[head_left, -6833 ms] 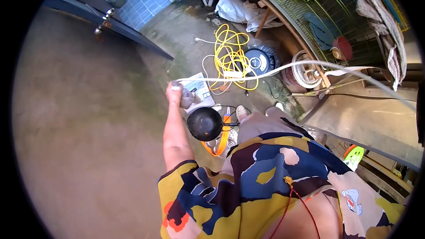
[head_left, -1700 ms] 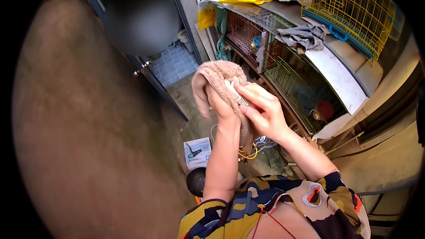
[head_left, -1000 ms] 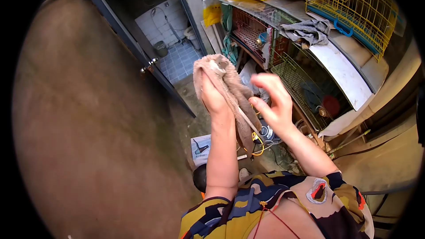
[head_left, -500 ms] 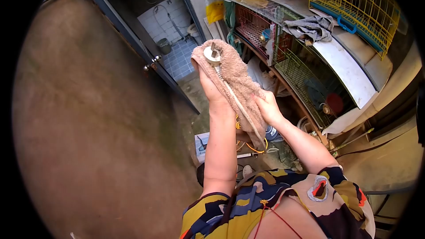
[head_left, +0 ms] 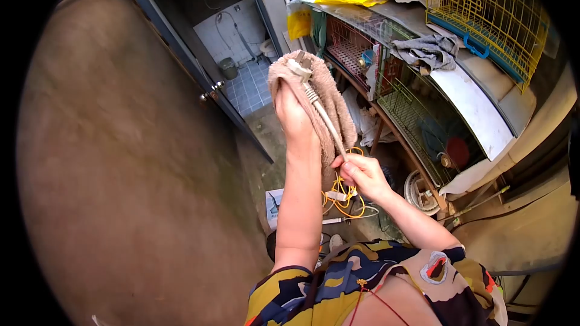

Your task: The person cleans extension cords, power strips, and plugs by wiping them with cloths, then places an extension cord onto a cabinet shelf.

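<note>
My left hand (head_left: 292,110) is closed round a fluffy pinkish-beige towel (head_left: 331,93) from below, with a white power plug (head_left: 299,67) lying on the cloth at its upper end. Metal prongs on the plug point up and away. A pale cord (head_left: 326,119) runs from the plug down along the towel toward me. Lower down, my right hand (head_left: 361,175) pinches that cord between thumb and fingers. The towel's far side and part of my left fingers are hidden by the cloth.
Wire cages (head_left: 417,108) stand on the right, with a grey rag (head_left: 428,52) and a yellow cage (head_left: 486,15) on top. Yellow cable (head_left: 355,208) and a picture box (head_left: 273,208) lie on the floor. A door (head_left: 187,60) stands ajar beside the wall (head_left: 121,163).
My right hand has let go of the towel's right edge and now pinches the cord lower down. The towel is folded narrower round my left hand, and the plug has tilted.
</note>
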`<state>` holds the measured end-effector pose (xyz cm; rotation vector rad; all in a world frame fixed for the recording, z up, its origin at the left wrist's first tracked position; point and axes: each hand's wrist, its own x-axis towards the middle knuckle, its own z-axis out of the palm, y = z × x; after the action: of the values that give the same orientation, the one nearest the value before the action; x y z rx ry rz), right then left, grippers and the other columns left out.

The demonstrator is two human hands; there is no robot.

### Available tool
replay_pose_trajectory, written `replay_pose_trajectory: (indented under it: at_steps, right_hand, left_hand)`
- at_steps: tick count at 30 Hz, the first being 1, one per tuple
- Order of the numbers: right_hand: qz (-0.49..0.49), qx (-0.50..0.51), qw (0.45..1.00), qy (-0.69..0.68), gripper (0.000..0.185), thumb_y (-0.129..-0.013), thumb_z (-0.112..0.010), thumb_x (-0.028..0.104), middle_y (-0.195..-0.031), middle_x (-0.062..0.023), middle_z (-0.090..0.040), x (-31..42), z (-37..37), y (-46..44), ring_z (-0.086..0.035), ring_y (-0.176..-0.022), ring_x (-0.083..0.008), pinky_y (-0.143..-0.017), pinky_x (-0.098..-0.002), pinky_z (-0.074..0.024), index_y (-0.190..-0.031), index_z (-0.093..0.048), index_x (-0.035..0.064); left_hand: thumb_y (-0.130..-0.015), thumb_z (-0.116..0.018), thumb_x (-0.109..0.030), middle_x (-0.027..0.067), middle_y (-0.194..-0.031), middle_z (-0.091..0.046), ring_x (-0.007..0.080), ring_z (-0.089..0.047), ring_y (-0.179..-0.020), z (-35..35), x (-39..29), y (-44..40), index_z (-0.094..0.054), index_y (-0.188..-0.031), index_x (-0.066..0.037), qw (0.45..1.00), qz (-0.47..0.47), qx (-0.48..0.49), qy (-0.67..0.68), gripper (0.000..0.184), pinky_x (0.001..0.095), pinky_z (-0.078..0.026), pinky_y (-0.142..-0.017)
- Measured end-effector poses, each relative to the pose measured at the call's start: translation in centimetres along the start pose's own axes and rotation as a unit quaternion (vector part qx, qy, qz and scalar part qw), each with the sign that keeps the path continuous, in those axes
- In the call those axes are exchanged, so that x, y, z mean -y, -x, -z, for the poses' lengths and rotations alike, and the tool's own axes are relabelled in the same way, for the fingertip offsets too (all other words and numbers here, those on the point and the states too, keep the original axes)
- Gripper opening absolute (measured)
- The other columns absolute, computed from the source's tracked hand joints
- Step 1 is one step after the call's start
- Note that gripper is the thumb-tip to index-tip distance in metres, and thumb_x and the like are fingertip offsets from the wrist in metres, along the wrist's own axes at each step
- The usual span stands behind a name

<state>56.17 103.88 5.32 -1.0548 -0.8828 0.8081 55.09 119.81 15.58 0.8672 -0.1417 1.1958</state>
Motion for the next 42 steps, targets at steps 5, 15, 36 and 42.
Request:
replay_pose_trajectory:
  at_steps: [5,15,36,42]
  right_hand:
    - [0.014,-0.028,0.986,0.166,0.023,-0.093,-0.051,0.018,-0.068,0.0027,-0.050,1.7,2.1,-1.0,-0.044,-0.062,-0.0052,-0.057,-0.0191,-0.0369,-0.100,-0.062,-0.0013]
    - [0.065,-0.025,0.985,0.158,0.020,-0.091,-0.055,0.013,-0.066,-0.0012,-0.055,4.9,-0.9,-2.7,-0.046,-0.056,-0.0053,-0.051,-0.0205,-0.0380,-0.102,-0.062,-0.0015]
    - [0.061,-0.086,0.991,0.085,0.022,-0.087,-0.059,0.008,-0.064,-0.0033,-0.058,6.8,-1.3,-3.9,-0.052,-0.054,-0.0060,-0.048,-0.0221,-0.0418,-0.107,-0.062,0.0005]
    - [0.376,-0.152,0.745,0.530,0.026,-0.077,-0.066,0.007,-0.067,-0.0091,-0.057,7.1,-0.2,-3.3,-0.057,-0.057,-0.0237,-0.051,-0.0324,-0.0455,-0.103,-0.062,0.0050]
  left_hand:
    - [-0.093,-0.043,-0.007,0.0103,-0.112,-0.058,0.0170,-0.055,-0.102,1.2,-1.6,0.7,-0.054,-0.115,0.004,0.998,0.020,0.040,-0.039,0.027,0.0292,-0.043,-0.090]
    - [-0.098,-0.037,-0.013,0.0076,-0.095,-0.060,0.0162,-0.059,-0.080,1.8,-0.7,1.2,-0.056,-0.098,0.001,0.991,0.038,-0.064,-0.110,0.023,0.0274,-0.049,-0.073]
    - [-0.096,-0.039,-0.032,0.0082,-0.111,-0.057,0.0207,-0.056,-0.101,1.7,-1.6,5.4,-0.049,-0.118,-0.004,0.962,0.170,0.095,0.193,0.037,0.0347,-0.048,-0.086]
    - [-0.089,-0.052,-0.017,0.0131,-0.114,-0.058,0.0215,-0.055,-0.105,2.6,-2.9,6.1,-0.052,-0.115,0.004,0.985,0.144,0.049,0.086,0.033,0.0353,-0.045,-0.090]
